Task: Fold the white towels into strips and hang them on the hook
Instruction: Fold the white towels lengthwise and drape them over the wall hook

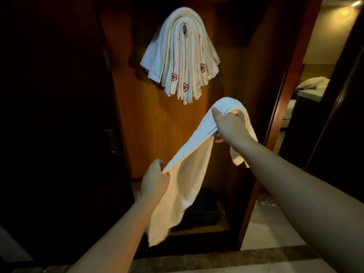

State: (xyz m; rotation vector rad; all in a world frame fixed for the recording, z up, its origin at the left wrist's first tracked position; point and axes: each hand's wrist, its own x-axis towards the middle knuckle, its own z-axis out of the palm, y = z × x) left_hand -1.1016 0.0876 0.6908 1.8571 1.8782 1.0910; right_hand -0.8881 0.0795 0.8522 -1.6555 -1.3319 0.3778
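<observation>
A white towel point(189, 174) stretches between my two hands in front of a wooden wall panel. My right hand point(229, 128) grips its upper part, with the towel draped over the fingers and one end hanging behind my wrist. My left hand point(155, 179) pinches the lower edge, and the loose cloth hangs down below it. Above, several folded white towels point(180, 56) with red flower marks hang in strips over a hook point(184, 28), which is mostly hidden by them.
A dark door with a metal handle point(112, 141) stands at the left. A dark box point(201, 211) sits on the low shelf below the panel. At the right, a doorway opens onto a room with a bed point(311, 87).
</observation>
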